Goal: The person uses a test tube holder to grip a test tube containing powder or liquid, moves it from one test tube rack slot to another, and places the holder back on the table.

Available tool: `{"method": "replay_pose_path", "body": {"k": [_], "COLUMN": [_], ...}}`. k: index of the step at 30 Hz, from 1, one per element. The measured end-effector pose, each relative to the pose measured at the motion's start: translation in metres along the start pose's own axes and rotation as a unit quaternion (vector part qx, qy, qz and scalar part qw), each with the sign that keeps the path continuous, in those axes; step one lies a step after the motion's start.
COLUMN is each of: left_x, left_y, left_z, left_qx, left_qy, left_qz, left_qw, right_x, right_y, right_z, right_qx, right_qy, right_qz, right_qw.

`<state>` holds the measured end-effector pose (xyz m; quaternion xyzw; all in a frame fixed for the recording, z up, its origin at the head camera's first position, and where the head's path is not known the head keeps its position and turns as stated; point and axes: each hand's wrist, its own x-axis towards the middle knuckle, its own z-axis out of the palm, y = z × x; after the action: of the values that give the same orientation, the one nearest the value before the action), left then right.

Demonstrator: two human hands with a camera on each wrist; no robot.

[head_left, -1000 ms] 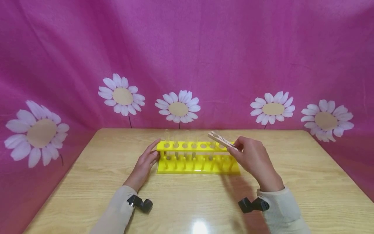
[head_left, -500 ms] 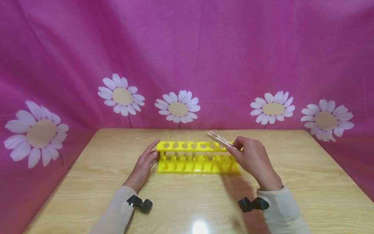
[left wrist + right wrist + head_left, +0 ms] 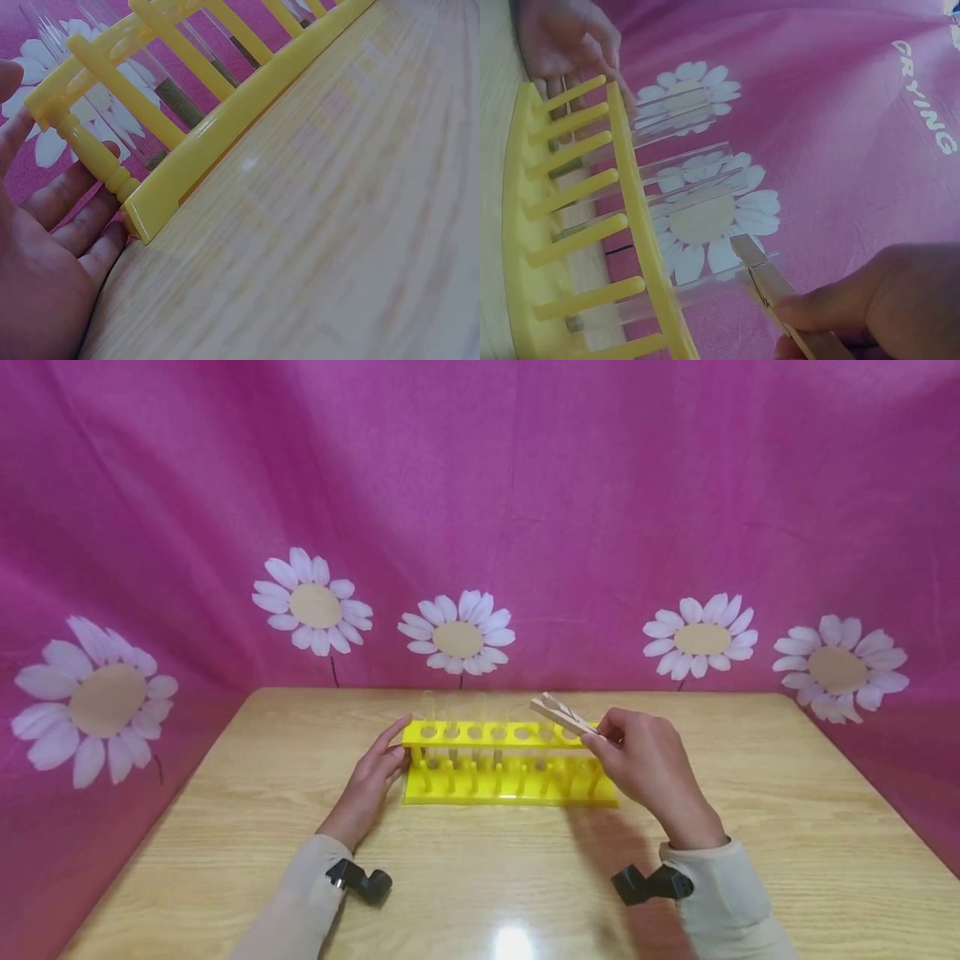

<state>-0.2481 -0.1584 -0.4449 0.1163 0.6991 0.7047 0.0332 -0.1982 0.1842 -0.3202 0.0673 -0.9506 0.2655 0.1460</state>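
Observation:
A yellow test tube rack (image 3: 510, 797) stands mid-table, holding several clear glass test tubes (image 3: 176, 101), some with dark material at the bottom. Beside its left end post is my left hand (image 3: 367, 785), the fingers fairly straight and touching the post; the thumb is apart from it in the left wrist view. My right hand (image 3: 652, 768) pinches a wooden test tube clamp (image 3: 562, 714) with a metal spring above the rack's right half. In the right wrist view the clamp's front end is at the upper part of one tube (image 3: 712, 289); whether it grips the glass I cannot tell.
The wood-grain table (image 3: 465, 877) runs up to a pink curtain (image 3: 570, 510) printed with white flowers, at the back and sides. Several yellow pegs (image 3: 577, 247) stand along the front of the rack.
The wooden clamp's front end has shifted very slightly to the left over the tube. My left hand and the rack have stayed in place.

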Motion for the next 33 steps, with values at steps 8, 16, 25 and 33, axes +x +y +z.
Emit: {"method": "replay_pose_path", "body": {"k": [8,16,25,33], "left_x": [0.0001,0.0013,0.0012,0.0005], "left_y": [-0.0005,0.0018,0.0023,0.0015], "left_z": [-0.0014,-0.0002,0.0006,0.0006], "left_qx": [0.001,-0.009,-0.011,-0.008], "left_qy": [0.0,-0.002,-0.002,-0.002], "left_qz": [0.002,0.007,-0.001,0.004], "left_qw": [1.0,0.9999,0.9999,1.0], "right_x": [0.0007,0.0008,-0.0002,-0.0023], "right_y": [-0.0027,-0.0037,-0.005,-0.0077], "right_z": [-0.0019,-0.0037,-0.0056,-0.006], "right_qx": [0.004,0.004,0.014,0.017], "right_qy": [0.008,0.026,0.024,0.037], "right_qz": [0.004,0.004,0.01,0.004], "right_qw": [1.0,1.0,1.0,0.999]}}
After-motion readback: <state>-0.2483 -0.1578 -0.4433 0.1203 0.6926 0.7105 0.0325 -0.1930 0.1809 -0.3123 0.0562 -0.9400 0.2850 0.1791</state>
